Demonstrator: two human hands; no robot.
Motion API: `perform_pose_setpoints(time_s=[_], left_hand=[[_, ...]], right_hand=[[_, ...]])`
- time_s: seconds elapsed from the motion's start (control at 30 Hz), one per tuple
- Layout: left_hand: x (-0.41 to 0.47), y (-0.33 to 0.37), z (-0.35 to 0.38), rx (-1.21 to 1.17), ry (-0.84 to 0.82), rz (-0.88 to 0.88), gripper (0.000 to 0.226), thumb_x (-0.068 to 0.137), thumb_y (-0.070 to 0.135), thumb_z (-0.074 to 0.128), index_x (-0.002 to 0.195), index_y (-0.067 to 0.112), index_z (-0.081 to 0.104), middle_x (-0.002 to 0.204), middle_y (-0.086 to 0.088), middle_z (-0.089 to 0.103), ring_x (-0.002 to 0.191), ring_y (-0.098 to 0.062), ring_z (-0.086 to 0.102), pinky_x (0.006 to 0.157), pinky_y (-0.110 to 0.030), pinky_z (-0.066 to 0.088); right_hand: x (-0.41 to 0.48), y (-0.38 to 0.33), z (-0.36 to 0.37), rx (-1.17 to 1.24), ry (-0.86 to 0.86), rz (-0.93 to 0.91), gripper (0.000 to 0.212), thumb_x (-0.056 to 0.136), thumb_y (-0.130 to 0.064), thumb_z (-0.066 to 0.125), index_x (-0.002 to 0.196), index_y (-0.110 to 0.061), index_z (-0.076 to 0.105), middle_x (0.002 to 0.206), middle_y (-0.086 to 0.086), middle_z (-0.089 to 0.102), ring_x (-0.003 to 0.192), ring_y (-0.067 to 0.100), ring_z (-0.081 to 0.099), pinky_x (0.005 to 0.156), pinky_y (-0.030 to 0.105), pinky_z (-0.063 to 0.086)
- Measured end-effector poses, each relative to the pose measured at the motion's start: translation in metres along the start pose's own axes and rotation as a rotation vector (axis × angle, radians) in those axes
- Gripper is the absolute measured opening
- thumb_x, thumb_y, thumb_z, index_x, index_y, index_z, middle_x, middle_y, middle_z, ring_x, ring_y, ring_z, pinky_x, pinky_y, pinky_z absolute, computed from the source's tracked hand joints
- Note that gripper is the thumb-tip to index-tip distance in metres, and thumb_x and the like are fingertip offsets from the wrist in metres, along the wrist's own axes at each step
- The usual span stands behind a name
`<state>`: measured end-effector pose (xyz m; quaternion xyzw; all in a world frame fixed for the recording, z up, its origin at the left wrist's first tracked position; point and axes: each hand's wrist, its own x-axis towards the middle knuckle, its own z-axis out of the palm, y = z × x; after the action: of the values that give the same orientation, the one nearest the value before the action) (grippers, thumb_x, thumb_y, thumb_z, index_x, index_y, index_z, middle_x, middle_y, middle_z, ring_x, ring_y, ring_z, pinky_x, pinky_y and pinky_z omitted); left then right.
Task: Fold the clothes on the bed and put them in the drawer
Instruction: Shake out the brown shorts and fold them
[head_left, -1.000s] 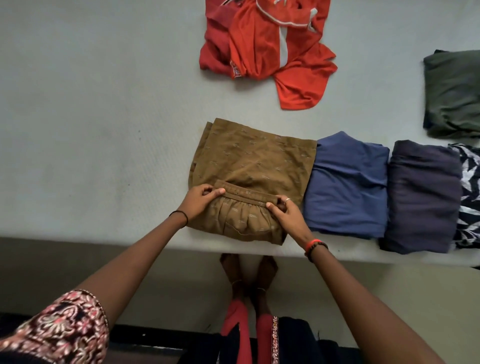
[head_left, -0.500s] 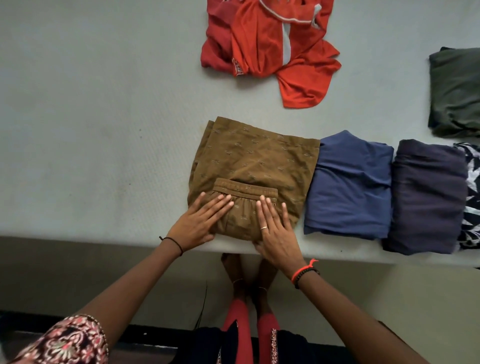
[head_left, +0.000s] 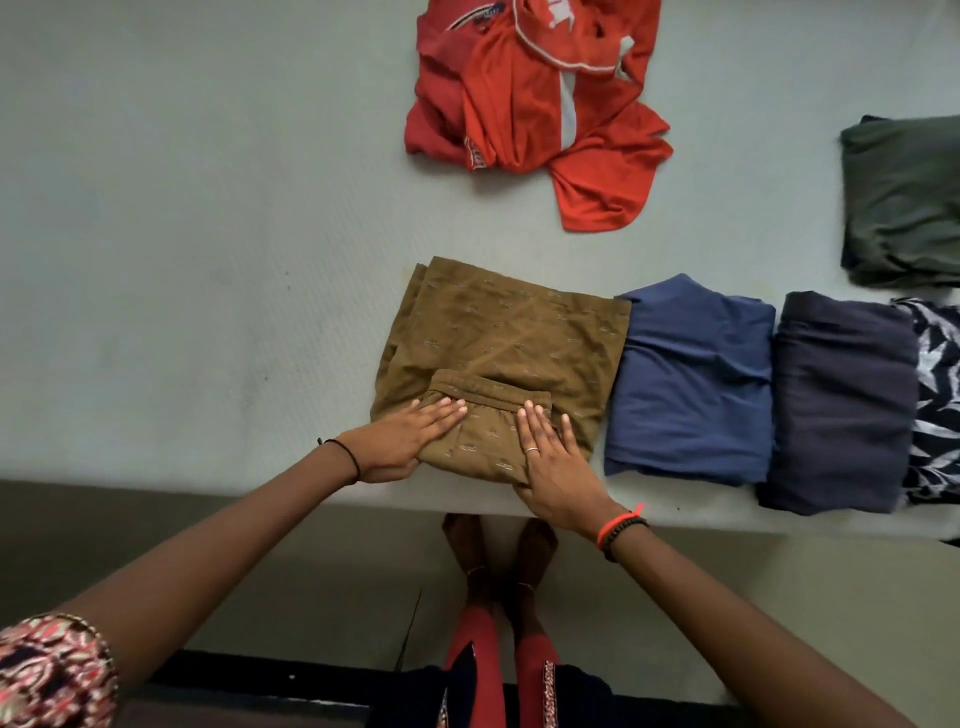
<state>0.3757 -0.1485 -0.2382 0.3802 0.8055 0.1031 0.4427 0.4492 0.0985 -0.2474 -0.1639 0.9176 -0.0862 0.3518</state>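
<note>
The brown garment (head_left: 509, 332) lies folded on the pale bed (head_left: 208, 260), close to the near edge, with its gathered waistband section turned up over the lower part. The left hand (head_left: 400, 441) rests flat on the left end of that folded section, fingers straight and held together, gripping nothing. The right hand (head_left: 556, 462) rests flat on the right end of the same section, fingers straight and slightly spread, also gripping nothing; a ring (head_left: 530, 450) sits on one finger. Just beside the brown garment, to its right and touching its edge, lies a folded blue garment (head_left: 691, 374). Next in the row is a folded dark purple garment (head_left: 841, 400), followed by a black-and-white patterned garment (head_left: 935, 395) cut off by the frame edge. A folded green garment (head_left: 904, 202) lies farther back on the right. An unfolded red garment (head_left: 530, 104) lies crumpled at the far side of the bed, well apart from the hands.
</note>
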Motion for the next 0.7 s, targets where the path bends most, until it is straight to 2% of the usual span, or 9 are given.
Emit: perform_pose_setpoints(time_s=[0.07, 0.1, 0.13, 0.17, 0.23, 0.3, 0.4, 0.5, 0.7], left_hand=[[-0.009, 0.005, -0.027, -0.216, -0.071, -0.036, 0.071, 0.092, 0.004, 0.039, 0.152, 0.02, 0.006, 0.158, -0.001, 0.011, 0.146, -0.014, 0.009, 0.116, -0.024, 0.005], [-0.014, 0.007, -0.042, -0.311, -0.075, -0.068, 0.064, 0.091, 0.007, 0.042, 0.15, 0.021, 0.021, 0.154, 0.001, 0.026, 0.141, -0.012, 0.024, 0.115, -0.022, 0.014], [-0.019, 0.008, -0.056, -0.387, -0.064, -0.097, 0.057, 0.088, 0.014, 0.045, 0.143, 0.021, 0.039, 0.143, 0.003, 0.043, 0.129, -0.006, 0.04, 0.11, -0.024, 0.028], [-0.023, 0.009, -0.07, -0.455, -0.038, -0.114, 0.048, 0.082, 0.021, 0.046, 0.129, 0.021, 0.055, 0.125, 0.004, 0.058, 0.108, 0.001, 0.053, 0.096, -0.025, 0.042], [-0.025, 0.006, -0.097, -0.518, 0.042, -0.144, 0.031, 0.074, 0.031, 0.048, 0.099, 0.024, 0.065, 0.087, 0.009, 0.064, 0.07, 0.003, 0.056, 0.065, -0.018, 0.046], [-0.021, -0.003, -0.121, -0.48, 0.112, -0.165, 0.034, 0.074, 0.039, 0.05, 0.101, 0.025, 0.064, 0.086, 0.009, 0.063, 0.075, -0.003, 0.058, 0.062, -0.013, 0.043], [-0.002, -0.021, -0.142, -0.386, 0.2, -0.203, 0.04, 0.083, 0.048, 0.059, 0.111, 0.021, 0.064, 0.102, -0.001, 0.065, 0.092, -0.017, 0.059, 0.071, -0.02, 0.042], [0.023, -0.036, -0.149, -0.331, 0.278, -0.279, 0.036, 0.09, 0.04, 0.06, 0.115, 0.015, 0.063, 0.106, -0.005, 0.064, 0.097, -0.019, 0.056, 0.071, -0.022, 0.04], [0.061, -0.045, -0.137, -0.308, 0.463, -0.461, 0.039, 0.093, 0.029, 0.057, 0.127, 0.01, 0.055, 0.13, -0.013, 0.055, 0.119, -0.027, 0.05, 0.1, -0.037, 0.038]], right_hand=[[-0.005, 0.002, -0.027, 0.249, -0.153, -0.013, 0.078, 0.095, -0.036, 0.043, 0.15, -0.006, -0.004, 0.16, 0.01, -0.002, 0.147, 0.023, -0.001, 0.118, 0.039, -0.005], [-0.008, 0.005, -0.044, 0.397, -0.204, 0.0, 0.074, 0.095, -0.032, 0.045, 0.151, -0.01, 0.001, 0.158, 0.008, 0.011, 0.146, 0.022, 0.012, 0.119, 0.035, 0.008], [-0.01, 0.011, -0.059, 0.52, -0.231, 0.017, 0.07, 0.095, -0.028, 0.047, 0.152, -0.015, 0.008, 0.15, 0.007, 0.028, 0.137, 0.022, 0.03, 0.111, 0.03, 0.024], [-0.012, 0.018, -0.075, 0.611, -0.241, 0.029, 0.066, 0.095, -0.025, 0.048, 0.151, -0.019, 0.013, 0.136, 0.004, 0.04, 0.121, 0.019, 0.044, 0.096, 0.025, 0.035], [-0.013, 0.035, -0.099, 0.713, -0.218, 0.028, 0.06, 0.094, -0.022, 0.051, 0.147, -0.024, 0.023, 0.121, 0.002, 0.046, 0.096, 0.013, 0.053, 0.074, 0.019, 0.042], [-0.007, 0.053, -0.117, 0.751, -0.147, 0.045, 0.051, 0.093, -0.02, 0.053, 0.139, -0.024, 0.032, 0.114, 0.002, 0.05, 0.087, 0.007, 0.054, 0.064, 0.013, 0.041], [0.012, 0.079, -0.13, 0.771, -0.02, 0.103, 0.034, 0.09, -0.018, 0.055, 0.123, -0.023, 0.046, 0.097, -0.006, 0.056, 0.081, 0.007, 0.056, 0.057, 0.007, 0.04], [0.037, 0.099, -0.129, 0.748, 0.066, 0.144, 0.028, 0.09, -0.022, 0.059, 0.118, -0.022, 0.054, 0.104, -0.001, 0.063, 0.095, 0.015, 0.06, 0.071, 0.015, 0.043], [0.073, 0.115, -0.12, 0.441, 0.232, 0.238, 0.028, 0.091, -0.024, 0.06, 0.114, -0.008, 0.06, 0.117, 0.015, 0.064, 0.107, 0.028, 0.059, 0.09, 0.033, 0.045]])
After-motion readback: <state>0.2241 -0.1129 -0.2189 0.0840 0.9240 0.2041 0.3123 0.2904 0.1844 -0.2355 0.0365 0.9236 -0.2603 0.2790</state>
